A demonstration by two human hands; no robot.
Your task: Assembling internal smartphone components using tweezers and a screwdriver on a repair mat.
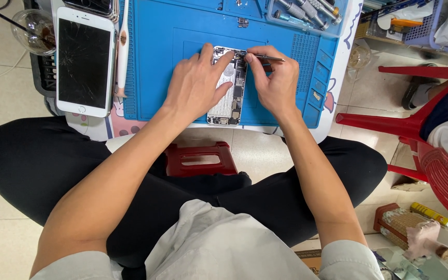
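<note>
- The blue work mat (156,78) is covering the table and serving as landmark for everything here.
- A white phone with a cracked screen (84,61) is lying just off the mat's left edge.
- The opened phone body (230,98) is lying near the mat's front edge, about midway.
- The left hand (195,85) is resting flat over it, grip open, pinning it.
- The right hand (273,80) is pinching thin tweezers (268,57), tips at the phone's top.
</note>
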